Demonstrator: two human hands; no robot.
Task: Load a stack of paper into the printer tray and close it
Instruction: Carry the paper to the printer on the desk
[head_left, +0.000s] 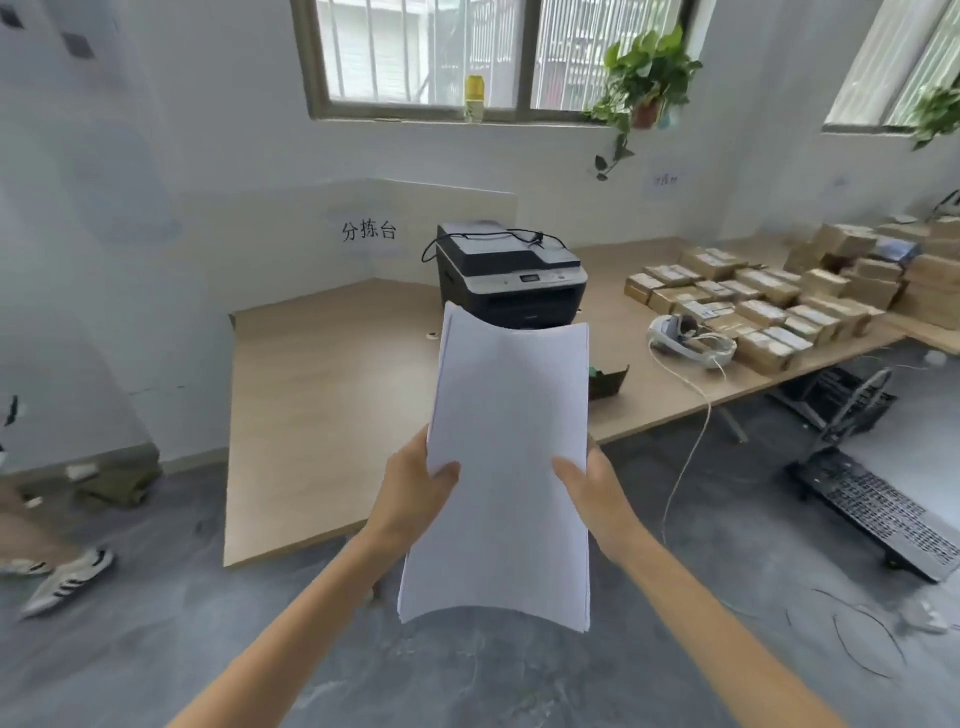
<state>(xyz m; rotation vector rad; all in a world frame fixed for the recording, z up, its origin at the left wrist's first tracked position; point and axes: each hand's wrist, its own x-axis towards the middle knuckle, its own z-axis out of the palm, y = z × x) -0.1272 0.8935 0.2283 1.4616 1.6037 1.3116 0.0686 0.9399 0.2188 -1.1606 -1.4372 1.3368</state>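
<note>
Light wooden L-shaped table (332, 415) by white wall, barred window above. Grey-and-black desktop printer (511, 275) at the table's back, rows of brown cardboard boxes (769, 306) to its right. Left hand (415, 491) and right hand (597, 493) both clasp a bowed white paper stack (511, 457), held in the air in front of the printer, thumbs on top.

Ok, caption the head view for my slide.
Both hands, left hand and right hand, hold a paper stack before the printer.
</note>
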